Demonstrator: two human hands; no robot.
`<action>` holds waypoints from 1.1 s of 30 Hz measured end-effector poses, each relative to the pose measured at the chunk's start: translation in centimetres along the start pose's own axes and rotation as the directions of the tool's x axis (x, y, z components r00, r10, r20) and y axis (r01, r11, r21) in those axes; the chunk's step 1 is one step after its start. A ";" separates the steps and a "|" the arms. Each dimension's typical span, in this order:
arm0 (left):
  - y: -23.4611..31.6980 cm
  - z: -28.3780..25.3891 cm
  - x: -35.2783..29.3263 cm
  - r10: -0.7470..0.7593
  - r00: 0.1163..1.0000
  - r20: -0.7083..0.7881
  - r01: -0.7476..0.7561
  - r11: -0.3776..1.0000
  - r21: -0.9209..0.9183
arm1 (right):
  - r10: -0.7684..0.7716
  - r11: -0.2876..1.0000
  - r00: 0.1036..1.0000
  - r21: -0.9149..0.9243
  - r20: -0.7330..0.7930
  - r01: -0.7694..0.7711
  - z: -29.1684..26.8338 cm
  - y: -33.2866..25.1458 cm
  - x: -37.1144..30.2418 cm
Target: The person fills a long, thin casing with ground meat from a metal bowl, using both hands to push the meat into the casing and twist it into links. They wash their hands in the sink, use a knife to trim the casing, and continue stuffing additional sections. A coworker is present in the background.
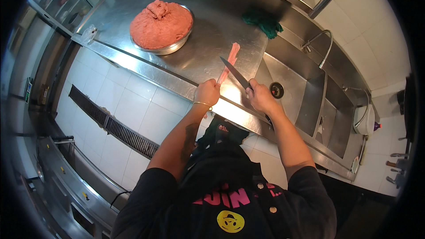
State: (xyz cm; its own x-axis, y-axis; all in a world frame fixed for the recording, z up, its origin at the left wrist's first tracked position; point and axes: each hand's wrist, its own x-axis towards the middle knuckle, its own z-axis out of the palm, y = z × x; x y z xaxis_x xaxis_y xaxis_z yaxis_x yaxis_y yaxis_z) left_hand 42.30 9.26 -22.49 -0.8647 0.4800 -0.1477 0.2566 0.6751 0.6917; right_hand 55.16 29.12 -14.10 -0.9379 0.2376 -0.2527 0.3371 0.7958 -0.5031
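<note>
My left hand is closed on the near end of a long, pale pink strip of meat, which stretches away from me over the steel counter. In my right hand is a kitchen knife, its blade pointing up and to the left across the strip. Whether the edge touches the meat I cannot tell. Farther back and to the left, a round metal bowl stands heaped with pink minced meat. My fingers hide the strip's near end and most of the knife's handle.
The steel counter runs into a double sink with a curved tap on the right. A dark green cloth lies near the sink's back corner. A clear plastic bag rests at the counter's left edge. A floor drain grate crosses the tiles.
</note>
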 end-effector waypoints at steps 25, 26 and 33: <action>-4.2 4.2 -10.8 -0.319 0.946 0.050 0.286 0.756 -0.588 | -0.399 0.836 0.917 -0.419 -0.024 0.353 9.2 -3.2 -4.9; -5.3 5.4 -10.4 -0.302 0.951 0.068 0.271 0.705 -0.655 | -0.393 0.836 0.919 -0.427 -0.029 0.344 9.3 -3.2 -4.9; -7.4 7.7 -10.2 -0.350 0.935 -0.056 0.232 0.726 -0.647 | -0.432 0.838 0.900 -0.395 -0.063 0.375 10.0 -4.1 -4.6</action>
State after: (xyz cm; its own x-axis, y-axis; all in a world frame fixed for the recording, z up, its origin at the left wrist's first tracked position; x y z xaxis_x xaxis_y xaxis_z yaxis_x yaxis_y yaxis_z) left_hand 52.54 3.65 -31.53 -0.9228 0.1813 -0.3399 -0.2939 0.2391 0.9254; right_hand 58.91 19.21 -19.11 -0.9946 -0.0952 0.0421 -0.1015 0.9765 -0.1900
